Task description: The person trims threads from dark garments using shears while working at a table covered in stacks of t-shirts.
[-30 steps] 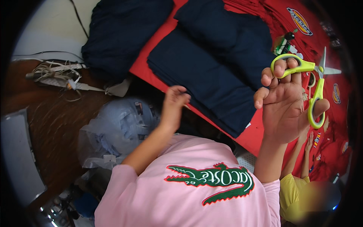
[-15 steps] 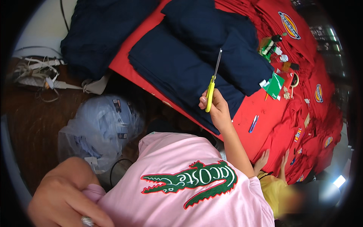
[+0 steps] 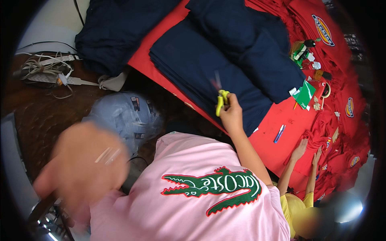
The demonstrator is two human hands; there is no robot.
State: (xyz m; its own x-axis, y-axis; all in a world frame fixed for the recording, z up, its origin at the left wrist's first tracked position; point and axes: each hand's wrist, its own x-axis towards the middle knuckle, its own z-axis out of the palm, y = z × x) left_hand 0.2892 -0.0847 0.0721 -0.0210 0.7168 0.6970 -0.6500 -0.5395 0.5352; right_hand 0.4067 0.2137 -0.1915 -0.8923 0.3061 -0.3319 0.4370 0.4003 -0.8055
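Observation:
My right hand (image 3: 232, 114) is closed round the yellow handles of a pair of scissors (image 3: 222, 102), held above the near edge of folded dark navy cloth (image 3: 213, 64). The scissor blades point away from me and are smeared by motion. At the lower left, raised close to the camera, my left hand (image 3: 92, 160) is badly blurred. Its fingers cannot be made out, nor whether it holds anything. Below it, further off, sits a clear plastic bag of light blue folded garments (image 3: 124, 112).
A co-worker in a yellow top (image 3: 297, 207) rests both hands on red garments (image 3: 321, 130) at right. The red-covered table (image 3: 265, 140) carries blue thread snips (image 3: 279, 133), a green card (image 3: 305, 94) and small bottles (image 3: 309, 43). Tangled white cables (image 3: 46, 66) lie at far left.
My left hand has risen and blurred. The scissors have tilted, and their blades now blur. The co-worker's hands have moved farther onto the red garments. The whole view has shifted slightly.

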